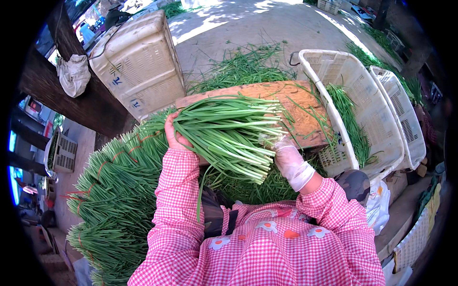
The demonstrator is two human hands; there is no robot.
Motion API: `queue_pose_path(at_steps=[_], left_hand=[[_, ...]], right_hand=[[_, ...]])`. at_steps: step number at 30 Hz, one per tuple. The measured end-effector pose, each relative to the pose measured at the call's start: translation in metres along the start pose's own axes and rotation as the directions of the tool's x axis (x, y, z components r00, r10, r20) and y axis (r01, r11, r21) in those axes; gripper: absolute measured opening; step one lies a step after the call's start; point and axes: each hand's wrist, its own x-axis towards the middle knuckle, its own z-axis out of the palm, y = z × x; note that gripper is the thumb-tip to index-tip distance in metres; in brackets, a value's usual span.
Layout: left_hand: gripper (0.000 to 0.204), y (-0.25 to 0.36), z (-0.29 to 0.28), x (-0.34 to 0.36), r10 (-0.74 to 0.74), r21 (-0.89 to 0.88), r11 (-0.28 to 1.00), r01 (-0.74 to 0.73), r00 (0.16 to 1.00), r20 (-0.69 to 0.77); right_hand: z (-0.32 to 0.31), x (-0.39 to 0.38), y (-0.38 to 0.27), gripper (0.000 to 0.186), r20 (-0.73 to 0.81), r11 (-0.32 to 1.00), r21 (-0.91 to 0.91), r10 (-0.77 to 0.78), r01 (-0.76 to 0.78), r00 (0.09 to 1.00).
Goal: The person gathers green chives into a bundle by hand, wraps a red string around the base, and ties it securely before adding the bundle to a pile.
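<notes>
A thick bundle of long green chives (pixel 229 128) lies across a wooden board (pixel 291 95) in front of me. My left hand (pixel 174 136), bare, grips the bundle near its middle from the left side. My right hand (pixel 288 159), in a thin clear glove, holds the bundle's pale cut ends at the lower right. Both sleeves are pink and white check.
A stack of tied chive bundles (pixel 114 190) fills the lower left. A white plastic crate (pixel 367 105) with some chives stands right, another (pixel 405 114) behind it. An upturned crate (pixel 138 62) sits at upper left beside a dark wooden beam (pixel 71 95). Loose chives (pixel 243 66) lie on concrete.
</notes>
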Motion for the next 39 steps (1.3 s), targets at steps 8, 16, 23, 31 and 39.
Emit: queue_pose_path(at_steps=[8,16,23,31,39], left_hand=[[0.034,-0.013,-0.002,-0.001,0.116,-0.055,0.991,-0.119,0.992,-0.057],[0.022,0.002,-0.02,0.012,0.283,-0.118,0.937,-0.328,0.914,-0.289],[0.051,-0.004,-0.009,0.005,0.241,-0.036,0.97,-0.242,0.97,-0.02],[0.038,-0.002,0.005,-0.012,0.286,-0.016,0.958,-0.288,0.956,-0.066],[0.037,0.006,-0.008,0.003,0.271,-0.067,0.957,-0.283,0.952,-0.144]], right_hand=[[-0.024,-0.004,-0.009,0.016,-0.304,0.832,0.553,0.245,-0.039,0.92],[-0.034,-0.06,0.005,0.061,0.425,0.805,-0.554,0.491,-0.211,0.76],[0.078,-0.001,-0.034,0.04,0.487,0.896,0.339,0.094,-0.287,0.869],[0.042,-0.032,-0.05,0.029,0.655,1.0,0.024,-0.028,0.016,0.755],[-0.05,-0.042,-0.073,0.04,0.196,0.73,-0.68,0.099,0.063,0.976]])
